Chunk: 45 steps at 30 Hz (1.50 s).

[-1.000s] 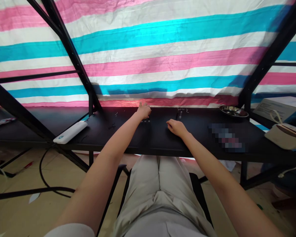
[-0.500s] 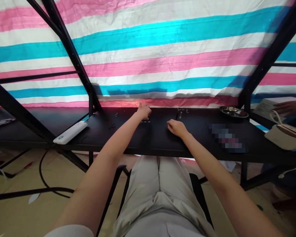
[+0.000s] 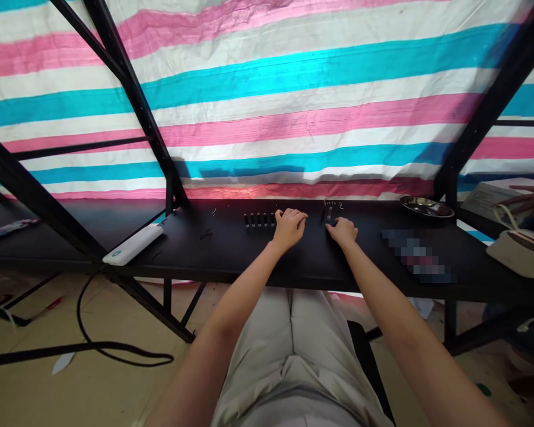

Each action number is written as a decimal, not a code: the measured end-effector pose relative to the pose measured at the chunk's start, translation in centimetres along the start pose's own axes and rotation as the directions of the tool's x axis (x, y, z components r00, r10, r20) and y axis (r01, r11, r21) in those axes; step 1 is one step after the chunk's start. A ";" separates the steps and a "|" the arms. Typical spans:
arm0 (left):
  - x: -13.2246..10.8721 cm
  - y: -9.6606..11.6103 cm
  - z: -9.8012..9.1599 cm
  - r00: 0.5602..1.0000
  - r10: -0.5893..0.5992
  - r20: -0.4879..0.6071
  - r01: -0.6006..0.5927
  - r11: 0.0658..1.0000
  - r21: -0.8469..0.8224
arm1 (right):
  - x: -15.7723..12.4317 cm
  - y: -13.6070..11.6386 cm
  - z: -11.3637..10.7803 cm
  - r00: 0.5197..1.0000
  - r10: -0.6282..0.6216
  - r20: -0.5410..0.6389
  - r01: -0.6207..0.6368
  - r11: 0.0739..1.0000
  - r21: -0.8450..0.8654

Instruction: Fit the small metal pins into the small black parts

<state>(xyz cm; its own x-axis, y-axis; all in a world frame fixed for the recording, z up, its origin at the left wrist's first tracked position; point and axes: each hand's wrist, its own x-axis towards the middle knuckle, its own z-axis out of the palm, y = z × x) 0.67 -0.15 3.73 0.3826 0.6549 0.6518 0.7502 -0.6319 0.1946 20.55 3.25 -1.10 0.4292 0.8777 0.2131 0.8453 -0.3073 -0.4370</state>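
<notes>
On the black tabletop [image 3: 222,255], several small black sticks with pale ends [image 3: 258,220] stand side by side in a row. My left hand [image 3: 291,228] is just right of that row, palm down, its fingers loosely bent and apart, with nothing visible in them. My right hand [image 3: 345,231] has thumb and fingertips closed at the near end of a small black stick [image 3: 328,223]. Behind those fingertips lie more dark sticks [image 3: 329,211], partly covered. Tiny white curled bits [image 3: 341,206] lie beyond them.
A shiny metal dish [image 3: 427,207] sits at the back right, before it a blurred flat packet [image 3: 416,258]. At left lies a white power strip [image 3: 134,244] with a black cable. Black frame posts rise at both sides. Farther right are a beige bag [image 3: 518,252] and another person's hand [image 3: 531,198].
My left hand has moved right, off the row of sticks, uncovering it. My right hand has shifted right, to the other sticks. The camera view has shifted slightly.
</notes>
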 end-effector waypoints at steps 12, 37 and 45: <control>-2.4 -1.0 1.7 0.987 -0.162 0.002 0.162 0.984 -0.068 | 3.1 -1.3 1.4 0.997 0.021 0.068 -0.025 0.998 0.057; -2.6 -1.4 2.1 0.977 -0.157 0.143 0.163 0.986 -0.026 | -2.7 -3.8 1.9 0.821 -0.568 0.058 0.556 0.818 0.147; -2.5 -1.2 1.5 0.968 -0.222 0.115 0.229 0.972 -0.055 | -3.3 -4.4 1.0 0.676 -0.736 -0.021 0.736 0.676 0.007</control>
<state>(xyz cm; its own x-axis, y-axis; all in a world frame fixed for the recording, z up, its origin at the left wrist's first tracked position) -0.39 -0.38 0.75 0.2663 0.8218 0.5037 0.7869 -0.4871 0.3788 15.09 2.08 -0.73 -0.3252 0.8121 0.4845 0.8857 0.4410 -0.1447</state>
